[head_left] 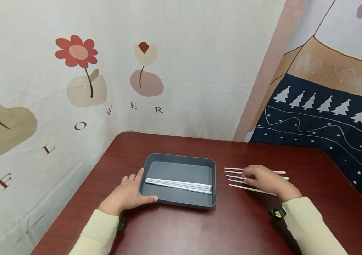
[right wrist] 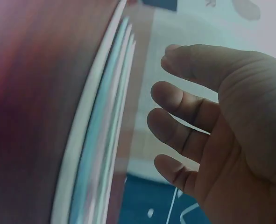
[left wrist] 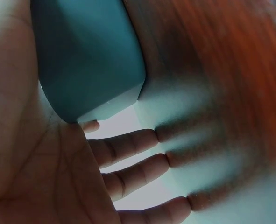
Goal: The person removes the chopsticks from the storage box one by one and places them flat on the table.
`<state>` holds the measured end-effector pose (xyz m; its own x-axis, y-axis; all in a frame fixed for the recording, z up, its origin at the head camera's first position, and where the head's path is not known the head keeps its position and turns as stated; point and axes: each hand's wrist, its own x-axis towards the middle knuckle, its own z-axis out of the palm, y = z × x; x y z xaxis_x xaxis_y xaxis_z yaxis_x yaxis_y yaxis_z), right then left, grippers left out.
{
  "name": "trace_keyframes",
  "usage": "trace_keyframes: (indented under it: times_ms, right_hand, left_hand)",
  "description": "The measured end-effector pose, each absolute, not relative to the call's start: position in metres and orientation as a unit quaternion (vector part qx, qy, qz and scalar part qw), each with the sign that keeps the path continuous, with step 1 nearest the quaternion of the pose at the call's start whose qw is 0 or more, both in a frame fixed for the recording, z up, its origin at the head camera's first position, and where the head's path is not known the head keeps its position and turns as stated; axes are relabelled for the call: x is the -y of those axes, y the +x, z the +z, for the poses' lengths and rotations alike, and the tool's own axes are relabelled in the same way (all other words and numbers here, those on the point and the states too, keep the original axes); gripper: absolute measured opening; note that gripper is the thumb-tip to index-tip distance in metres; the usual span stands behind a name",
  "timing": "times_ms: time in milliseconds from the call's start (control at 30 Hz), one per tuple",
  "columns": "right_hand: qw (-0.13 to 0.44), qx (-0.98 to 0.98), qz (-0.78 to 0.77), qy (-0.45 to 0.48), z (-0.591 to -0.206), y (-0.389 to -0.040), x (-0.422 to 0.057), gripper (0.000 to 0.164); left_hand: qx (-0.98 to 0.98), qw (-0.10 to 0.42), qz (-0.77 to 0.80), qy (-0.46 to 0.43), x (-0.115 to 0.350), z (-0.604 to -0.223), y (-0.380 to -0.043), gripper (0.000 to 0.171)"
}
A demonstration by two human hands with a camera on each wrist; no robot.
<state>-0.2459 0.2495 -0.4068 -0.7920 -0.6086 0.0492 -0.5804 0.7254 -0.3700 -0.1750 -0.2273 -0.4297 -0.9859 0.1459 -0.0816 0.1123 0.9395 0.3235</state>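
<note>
A grey rectangular tray (head_left: 181, 169) lies on the table, with several pale chopsticks (head_left: 178, 185) side by side across its front half. My left hand (head_left: 129, 193) rests against the tray's left front corner, its thumb along the front rim. In the left wrist view its other fingers stretch out straight, fingertips on the tabletop. To the right of the tray, several pastel chopsticks lie in a spread row, the nearest a cream chopstick (head_left: 248, 187). Over this row hovers my right hand (head_left: 265, 180), fingers loosely bent. The right wrist view shows nothing between thumb and fingers (right wrist: 168, 126).
The red-brown wooden table (head_left: 196, 230) has rounded back corners. A white cloth wall with printed flowers (head_left: 193, 71) stands behind and to the left. At the back right hangs a dark blue cloth with white trees (head_left: 311, 120).
</note>
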Motion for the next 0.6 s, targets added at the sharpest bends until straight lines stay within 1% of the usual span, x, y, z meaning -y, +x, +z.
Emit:
trace_keyframes:
  times_ms: [400, 600]
  right_hand:
    - [0.064, -0.906, -0.213, -0.36, -0.396, -0.264, -0.174, 0.009]
    - [0.072, -0.894, -0.217, -0.386, -0.39, -0.271, -0.138, 0.014]
  left_hand:
    - [-0.983, 0.056, 0.159, 0.065, 0.226, -0.43, -0.174, 0.133]
    - [-0.983, 0.059, 0.163, 0.063, 0.227, -0.431, -0.176, 0.133]
